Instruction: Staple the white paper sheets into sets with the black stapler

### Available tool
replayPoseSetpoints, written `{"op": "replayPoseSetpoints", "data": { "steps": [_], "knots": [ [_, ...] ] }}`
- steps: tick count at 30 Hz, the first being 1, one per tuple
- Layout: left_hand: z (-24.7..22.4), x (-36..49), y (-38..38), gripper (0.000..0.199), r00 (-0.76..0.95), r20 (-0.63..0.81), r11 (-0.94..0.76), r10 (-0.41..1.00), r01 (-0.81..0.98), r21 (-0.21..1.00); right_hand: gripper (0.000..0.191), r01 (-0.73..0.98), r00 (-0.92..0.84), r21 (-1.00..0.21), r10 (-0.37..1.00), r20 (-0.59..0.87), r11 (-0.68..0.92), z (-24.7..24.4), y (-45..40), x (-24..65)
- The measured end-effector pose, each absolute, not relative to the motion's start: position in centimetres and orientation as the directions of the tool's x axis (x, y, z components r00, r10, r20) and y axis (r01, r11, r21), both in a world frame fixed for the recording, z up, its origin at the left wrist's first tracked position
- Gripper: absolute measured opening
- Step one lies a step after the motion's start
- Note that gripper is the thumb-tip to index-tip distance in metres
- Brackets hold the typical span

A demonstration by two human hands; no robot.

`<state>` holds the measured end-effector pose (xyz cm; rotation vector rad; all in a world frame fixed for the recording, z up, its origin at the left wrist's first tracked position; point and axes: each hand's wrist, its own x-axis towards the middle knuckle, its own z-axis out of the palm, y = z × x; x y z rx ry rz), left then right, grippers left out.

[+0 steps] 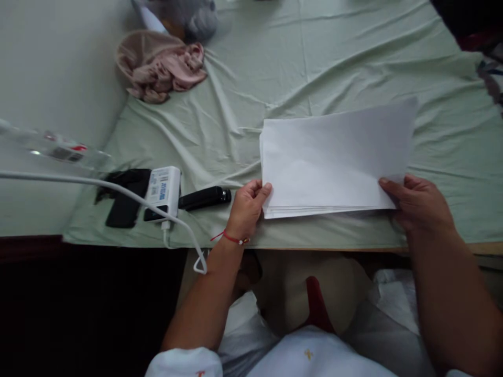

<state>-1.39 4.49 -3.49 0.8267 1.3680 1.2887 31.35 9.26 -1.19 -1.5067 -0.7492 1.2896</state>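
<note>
A stack of white paper sheets [334, 157] is held near the front edge of the cloth-covered table. My left hand [251, 201] grips the stack's lower left corner, thumb on top and fingers beneath. My right hand [420, 201] pinches the right side near the lower corner, thumb on the top sheet. The far right corner of the paper bends upward. Several sheet edges show along the left and front sides. Just left of my left hand lies a black stapler-like object [206, 198].
A white power bank [164, 191] with a white cable [118, 188] and a black phone [123, 209] lie at the left. Behind them are a clear bottle [58, 149] and a crumpled pink cloth [165, 68]. A dark object [471, 21] stands at the far right.
</note>
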Motion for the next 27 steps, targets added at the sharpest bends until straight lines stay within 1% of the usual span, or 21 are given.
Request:
{"op": "replayPoseSetpoints", "data": {
  "steps": [2,4,8,11,13,17,20,23,25,27],
  "knots": [
    [-3.4,-1.6,4.4,0.047,-0.228,-0.217,0.192,0.949,-0.125,0.973,0.021,-0.136,0.257,-0.938,0.903,-0.345,-0.320,-1.1,9.3,31.1],
    [-3.4,-1.9,4.4,0.049,-0.262,-0.223,0.204,0.939,-0.099,0.974,0.020,-0.121,0.250,-0.938,0.904,-0.347,-0.326,-1.0,9.2,30.8],
    [-3.8,-2.3,4.5,0.049,-0.271,-0.260,0.214,0.927,-0.187,0.959,0.019,-0.128,0.246,-0.924,0.891,-0.382,-0.361,-0.7,9.2,30.1],
    [-3.7,-2.5,4.6,0.048,-0.256,-0.227,0.171,0.940,-0.222,0.960,0.021,-0.142,0.240,-0.922,0.891,-0.385,-0.360,-0.6,9.1,29.8],
    [-3.6,-2.7,4.6,0.049,-0.264,-0.215,0.167,0.940,-0.192,0.967,0.022,-0.149,0.237,-0.921,0.891,-0.388,-0.361,-0.5,9.1,29.8],
    [-3.5,-2.9,4.5,0.058,-0.334,-0.219,0.194,0.917,-0.107,0.975,0.023,-0.143,0.237,-0.913,0.882,-0.407,-0.383,-0.5,9.0,29.6],
    [-3.6,-2.9,4.7,0.057,-0.318,-0.246,0.203,0.916,-0.164,0.965,0.031,-0.125,0.235,-0.912,0.881,-0.411,-0.392,-0.6,9.1,29.5],
    [-3.5,-2.9,4.7,0.051,-0.284,-0.227,0.172,0.931,-0.208,0.963,0.040,-0.124,0.241,-0.922,0.890,-0.388,-0.368,-0.6,9.2,29.6],
    [-3.5,-3.0,4.8,0.049,-0.293,-0.210,0.159,0.933,-0.188,0.969,0.039,-0.129,0.238,-0.918,0.887,-0.395,-0.375,-0.5,9.2,29.6],
    [-3.6,-3.1,4.8,0.051,-0.313,-0.202,0.159,0.928,-0.157,0.975,0.032,-0.140,0.237,-0.911,0.881,-0.410,-0.387,-0.5,9.2,29.5]
  ]
}}
